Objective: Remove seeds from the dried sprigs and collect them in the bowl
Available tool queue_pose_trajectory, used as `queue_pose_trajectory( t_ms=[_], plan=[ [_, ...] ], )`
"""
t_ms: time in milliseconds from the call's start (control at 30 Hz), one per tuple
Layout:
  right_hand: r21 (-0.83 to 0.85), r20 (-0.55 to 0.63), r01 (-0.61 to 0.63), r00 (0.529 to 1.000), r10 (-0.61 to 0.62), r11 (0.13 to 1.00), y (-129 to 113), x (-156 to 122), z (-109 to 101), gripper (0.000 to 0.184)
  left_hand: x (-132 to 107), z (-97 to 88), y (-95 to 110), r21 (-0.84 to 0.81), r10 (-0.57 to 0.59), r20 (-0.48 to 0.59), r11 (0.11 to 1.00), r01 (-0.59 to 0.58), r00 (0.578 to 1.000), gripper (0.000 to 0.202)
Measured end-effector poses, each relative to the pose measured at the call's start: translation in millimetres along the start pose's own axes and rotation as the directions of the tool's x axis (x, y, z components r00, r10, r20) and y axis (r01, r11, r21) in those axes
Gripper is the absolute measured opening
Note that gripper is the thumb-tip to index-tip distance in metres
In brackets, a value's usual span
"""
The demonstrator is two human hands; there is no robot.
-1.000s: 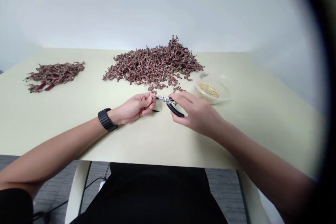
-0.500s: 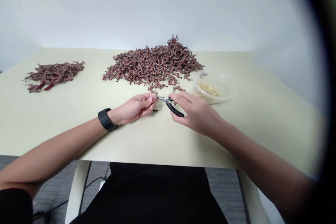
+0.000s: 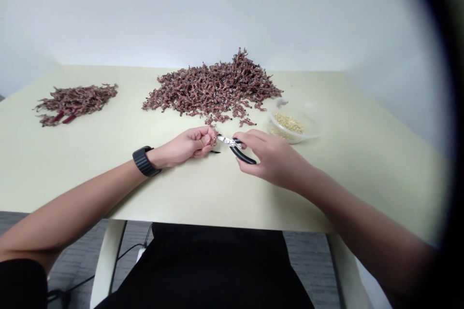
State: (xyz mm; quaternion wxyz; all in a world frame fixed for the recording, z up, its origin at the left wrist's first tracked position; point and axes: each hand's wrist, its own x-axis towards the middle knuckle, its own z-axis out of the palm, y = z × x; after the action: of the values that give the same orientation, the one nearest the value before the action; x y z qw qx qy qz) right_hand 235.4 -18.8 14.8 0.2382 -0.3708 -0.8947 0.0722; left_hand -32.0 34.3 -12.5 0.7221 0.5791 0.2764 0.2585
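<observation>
My left hand [image 3: 188,146] pinches a small reddish-brown piece [image 3: 213,132] between its fingertips, at the front edge of the big heap. My right hand [image 3: 271,158] is shut on small black-handled pliers [image 3: 237,149], whose steel jaws [image 3: 224,141] sit right beside that piece. A large heap of reddish-brown dried bits [image 3: 213,89] lies just beyond my hands. Exactly what these bits are, I cannot tell. A black strap watch [image 3: 144,161] circles my left wrist.
A smaller heap of similar bits [image 3: 74,105] lies at the table's left. A clear plastic bowl [image 3: 294,123] with pale grainy bits stands to the right, beyond my right hand. The pale table [image 3: 181,193] has a near edge above my lap.
The pliers and my right hand have shifted slightly down and to the right, with the handles swinging lower. My left hand keeps its pinch.
</observation>
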Motion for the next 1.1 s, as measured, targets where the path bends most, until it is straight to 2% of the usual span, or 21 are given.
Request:
queue_pose_trajectory(
  t_ms=[100,200,333,533,700,900,1000,1100],
  plan=[
    [0.098,0.085,-0.043,0.996,0.035,0.994,-2,2,-9,0.027,0,-7.3,7,0.223,0.015,0.052,0.974,-0.027,0.999,0.019],
    [0.161,0.155,-0.081,0.986,0.055,0.984,-2,4,-18,0.021,-1,-10.7,14,0.360,-0.010,0.145,0.932,-0.044,0.989,0.021],
    [0.218,0.267,-0.123,0.962,0.062,0.968,-2,5,-26,0.022,-2,-9.4,18,0.445,-0.033,0.216,0.893,-0.068,0.976,0.022],
    [0.289,0.387,-0.182,0.920,0.059,0.940,-7,6,-32,0.014,-4,-7.1,21,0.530,-0.097,0.216,0.847,-0.033,0.972,0.022],
    [0.444,0.557,-0.353,0.829,0.055,0.824,-4,5,-33,0.023,-6,-3.5,27,0.518,-0.161,0.312,0.855,-0.025,0.936,0.022],
    [0.557,0.697,-0.470,0.713,-0.076,0.685,5,8,-33,0.035,-8,7.3,27,0.416,-0.186,0.463,0.909,-0.026,0.867,0.022],
    [0.593,0.717,-0.479,0.679,-0.155,0.647,5,11,-33,0.037,-9,13.6,26,0.367,-0.190,0.485,0.930,-0.001,0.854,0.021],
    [0.613,0.719,-0.489,0.670,-0.183,0.621,6,11,-33,0.038,-9,16.7,25,0.337,-0.193,0.486,0.941,0.021,0.853,0.021]
  ],
)
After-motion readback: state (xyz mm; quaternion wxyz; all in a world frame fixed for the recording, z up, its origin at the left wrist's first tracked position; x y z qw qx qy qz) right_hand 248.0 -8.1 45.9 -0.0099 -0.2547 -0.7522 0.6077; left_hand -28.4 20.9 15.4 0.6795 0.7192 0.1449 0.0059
